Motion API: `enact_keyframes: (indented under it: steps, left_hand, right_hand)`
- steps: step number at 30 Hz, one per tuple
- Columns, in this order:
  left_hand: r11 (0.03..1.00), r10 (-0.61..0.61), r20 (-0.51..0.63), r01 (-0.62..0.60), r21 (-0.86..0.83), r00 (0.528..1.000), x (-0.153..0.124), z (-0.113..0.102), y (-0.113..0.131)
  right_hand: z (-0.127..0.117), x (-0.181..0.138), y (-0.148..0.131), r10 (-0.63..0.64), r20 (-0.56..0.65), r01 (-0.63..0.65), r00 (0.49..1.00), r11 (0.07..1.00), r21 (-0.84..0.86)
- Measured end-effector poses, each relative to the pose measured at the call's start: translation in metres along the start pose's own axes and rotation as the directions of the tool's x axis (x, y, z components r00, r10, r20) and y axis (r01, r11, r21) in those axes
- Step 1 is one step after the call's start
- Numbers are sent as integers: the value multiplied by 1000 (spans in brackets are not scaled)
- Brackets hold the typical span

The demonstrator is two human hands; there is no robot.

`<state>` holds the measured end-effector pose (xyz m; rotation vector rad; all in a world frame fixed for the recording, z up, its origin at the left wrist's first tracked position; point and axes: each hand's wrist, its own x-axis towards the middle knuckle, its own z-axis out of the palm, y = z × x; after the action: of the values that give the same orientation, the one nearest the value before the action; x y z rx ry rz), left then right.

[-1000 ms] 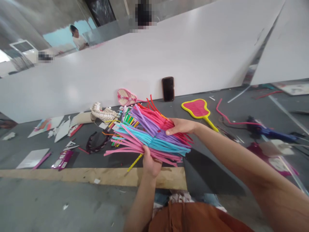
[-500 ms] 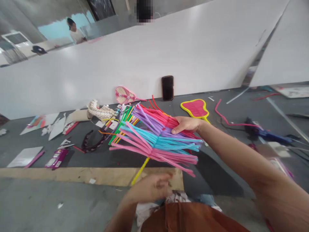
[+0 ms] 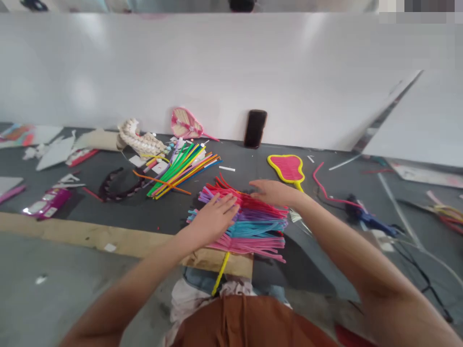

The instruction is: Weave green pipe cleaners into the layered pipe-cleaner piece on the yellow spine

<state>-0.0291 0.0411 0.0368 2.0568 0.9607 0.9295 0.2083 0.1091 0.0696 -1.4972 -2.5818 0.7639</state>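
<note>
Both spread and empty: left hand (image 3: 217,218) atop pipe cleaners (image 3: 258,228), right hand (image 3: 275,193) alongside

We observe subdued, diffuse light around the fingers (image 3: 224,206), with soft glare patches (image 3: 82,91) on the white panel (image 3: 202,67) beyond them and a shadow (image 3: 307,267) on the dark tabletop (image 3: 170,212) to their right. We record slight overall softness, stretched forearms (image 3: 347,243) behind the fingers, and a pixelated block (image 3: 419,12) far beyond, right.

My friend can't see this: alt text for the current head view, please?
A person's left hand lies over rows of thin, fuzzy-looking red, purple, blue and pink stems, with the right hand at the red far edge. Beyond, a dark rectangular phone stands by a white board.
</note>
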Motion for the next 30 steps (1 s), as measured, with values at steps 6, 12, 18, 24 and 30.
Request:
enact_keyframes:
  steps: [6,12,18,24,30]
  left_hand:
    - [991,43,150,-60,116,988,8,4,-25]
    - [952,-77,328,-29,305,942,1,8,-37]
    - [980,-58,287,0,199,956,-4,10,-44]
    - [997,53,124,-60,46,991,-6,14,-49]
    - [990,-73,255,38,138,964,-5,14,-47]
  right_hand:
    - [65,-61,-41,-186,-145,117,972,914,-389]
    - [116,-81,-36,-94,-140,19,986,887,-462]
    - [120,-80,-30,-111,-151,30,982,888,-460]
    - [116,-82,-30,-105,-129,36,986,891,-453]
    - [102,-82,-35,-100,-87,53,991,903,-427]
